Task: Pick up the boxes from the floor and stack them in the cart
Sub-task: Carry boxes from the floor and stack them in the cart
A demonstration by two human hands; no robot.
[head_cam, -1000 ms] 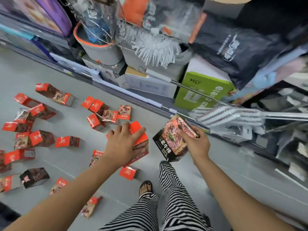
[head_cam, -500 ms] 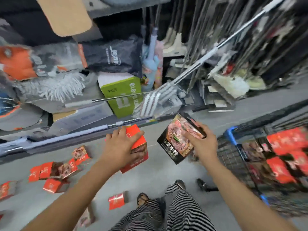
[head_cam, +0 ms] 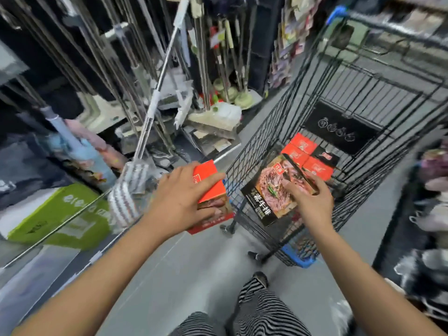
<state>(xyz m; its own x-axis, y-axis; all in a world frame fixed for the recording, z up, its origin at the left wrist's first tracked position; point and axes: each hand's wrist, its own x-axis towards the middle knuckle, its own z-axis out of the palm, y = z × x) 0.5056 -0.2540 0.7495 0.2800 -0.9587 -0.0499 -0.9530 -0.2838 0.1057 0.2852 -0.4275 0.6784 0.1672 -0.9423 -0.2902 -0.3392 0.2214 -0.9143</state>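
My left hand [head_cam: 180, 198] grips a red box [head_cam: 209, 183] from above, just left of the cart's near corner. My right hand [head_cam: 309, 202] holds a black box with a meat picture [head_cam: 271, 190], tilted, over the near end of the cart. The black wire cart [head_cam: 249, 151] stands ahead and to the right. Several red boxes [head_cam: 306, 155] lie on its bottom. The boxes on the floor are out of view.
Mops and brooms with long metal handles [head_cam: 157, 93] lean in a rack to the left of the cart. A green carton [head_cam: 60, 214] sits low on the left. Shelved goods [head_cam: 431, 214] line the right edge. My striped trouser leg [head_cam: 261, 311] is below on the grey floor.
The view swung right from the scattered floor boxes to the cart. Both hands carried their boxes along; the right one now hangs over the cart's basket.
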